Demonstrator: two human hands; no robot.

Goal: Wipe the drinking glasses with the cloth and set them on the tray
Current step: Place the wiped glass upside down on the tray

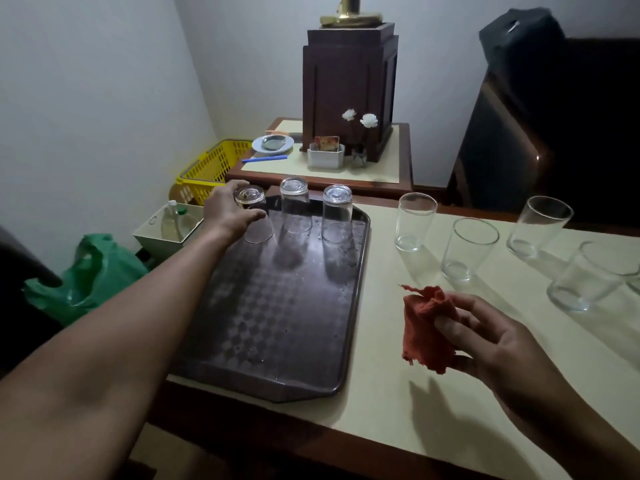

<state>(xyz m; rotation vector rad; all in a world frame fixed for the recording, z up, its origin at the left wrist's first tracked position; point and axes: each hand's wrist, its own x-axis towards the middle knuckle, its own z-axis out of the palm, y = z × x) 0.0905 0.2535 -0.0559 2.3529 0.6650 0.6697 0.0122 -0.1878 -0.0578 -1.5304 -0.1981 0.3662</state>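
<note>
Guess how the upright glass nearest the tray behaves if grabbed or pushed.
The glass looks clear and smooth-walled: probably rigid, fragile, somewhat slippery to grip. It is taller than wide and narrows toward its base, so a push near the rim may tip it; pushed low, it likely slides on the smooth table. Tipped, it would probably roll in an arc.

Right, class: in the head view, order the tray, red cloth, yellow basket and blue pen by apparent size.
1. tray
2. yellow basket and red cloth look alike; the cloth is nearer, so unranked
3. blue pen
</note>
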